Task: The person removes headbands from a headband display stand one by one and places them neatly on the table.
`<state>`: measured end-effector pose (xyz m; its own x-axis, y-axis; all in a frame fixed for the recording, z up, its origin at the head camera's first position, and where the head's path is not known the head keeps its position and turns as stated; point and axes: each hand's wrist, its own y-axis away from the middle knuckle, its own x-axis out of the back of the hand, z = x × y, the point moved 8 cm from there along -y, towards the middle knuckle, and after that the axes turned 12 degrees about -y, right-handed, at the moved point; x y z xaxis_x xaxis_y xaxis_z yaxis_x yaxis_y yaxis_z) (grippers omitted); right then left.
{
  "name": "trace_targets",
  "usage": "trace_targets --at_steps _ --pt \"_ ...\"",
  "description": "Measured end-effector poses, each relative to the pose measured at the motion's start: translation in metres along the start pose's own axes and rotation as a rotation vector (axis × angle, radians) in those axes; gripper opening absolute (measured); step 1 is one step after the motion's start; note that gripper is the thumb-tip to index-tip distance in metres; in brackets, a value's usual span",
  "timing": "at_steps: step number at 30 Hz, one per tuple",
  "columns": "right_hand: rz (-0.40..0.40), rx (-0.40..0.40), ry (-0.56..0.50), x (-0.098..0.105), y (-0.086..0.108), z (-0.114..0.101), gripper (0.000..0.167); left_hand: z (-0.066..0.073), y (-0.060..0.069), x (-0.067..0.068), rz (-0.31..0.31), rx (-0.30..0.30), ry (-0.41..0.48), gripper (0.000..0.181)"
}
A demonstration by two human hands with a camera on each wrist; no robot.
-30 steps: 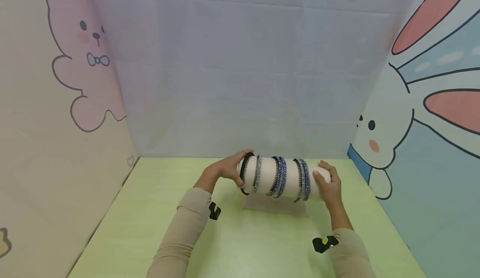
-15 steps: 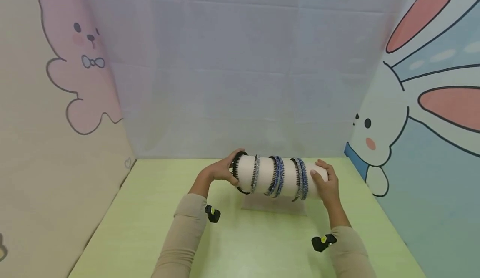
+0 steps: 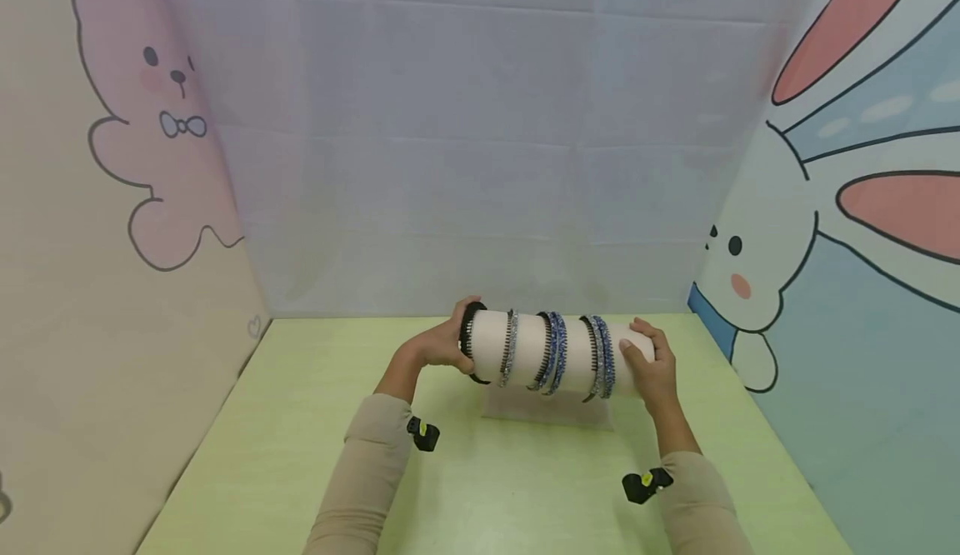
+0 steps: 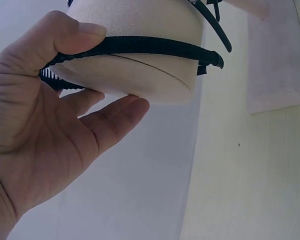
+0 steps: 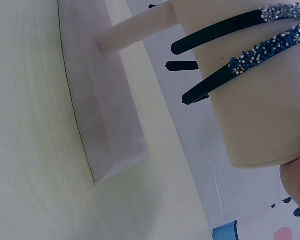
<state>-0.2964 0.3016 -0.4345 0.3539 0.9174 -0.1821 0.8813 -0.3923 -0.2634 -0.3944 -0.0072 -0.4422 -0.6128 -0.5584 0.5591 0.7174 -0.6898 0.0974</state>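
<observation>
A padded cream headband display roll [image 3: 576, 359] stands crosswise on its pale base [image 3: 547, 409]. My left hand [image 3: 438, 345] pinches a plain black toothed headband [image 4: 155, 45] at the roll's left end, thumb over the band and fingers below. In the left wrist view the fingertips [image 4: 137, 111] lie at the roll's end. My right hand [image 3: 656, 374] grips the roll's right end, thumb in front; only its edge [image 5: 297, 182] shows in the right wrist view. On the roll sit a silver glittery headband [image 3: 510, 348], a blue pair [image 3: 557, 351] and a silver-and-blue pair [image 3: 603, 355].
The light green-yellow table [image 3: 480, 488] spreads in front of the stand. A pale curtain-like backdrop [image 3: 465, 205] rises close behind. Side walls carry a pink bear [image 3: 172, 197] on the left and a white rabbit [image 3: 765, 263] on the right.
My left hand and the black headband have slid left along the roll, toward its end. My right hand keeps its place on the roll. The head view has shifted slightly.
</observation>
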Motion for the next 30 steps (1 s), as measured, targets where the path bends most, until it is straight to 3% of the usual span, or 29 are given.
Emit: trace_targets --at_steps 8,14,18,26,30 --pt "0.001 0.004 0.002 0.010 -0.014 0.029 0.033 -0.007 0.007 0.003 0.056 0.020 0.031 0.122" --pt "-0.018 0.094 0.005 0.012 -0.014 0.028 0.033 -0.021 0.014 0.000 0.064 0.024 0.131 0.120" --pt "-0.015 0.066 0.013 0.012 -0.014 0.024 0.032 -0.020 0.021 -0.003 0.082 0.014 0.110 0.117" --pt "-0.008 -0.011 0.019 0.006 -0.011 0.014 0.035 -0.038 0.032 0.000 0.278 -0.026 0.048 0.112" --pt "-0.005 -0.031 0.012 0.005 -0.007 0.012 0.034 -0.035 0.045 -0.002 0.360 -0.037 -0.029 0.110"
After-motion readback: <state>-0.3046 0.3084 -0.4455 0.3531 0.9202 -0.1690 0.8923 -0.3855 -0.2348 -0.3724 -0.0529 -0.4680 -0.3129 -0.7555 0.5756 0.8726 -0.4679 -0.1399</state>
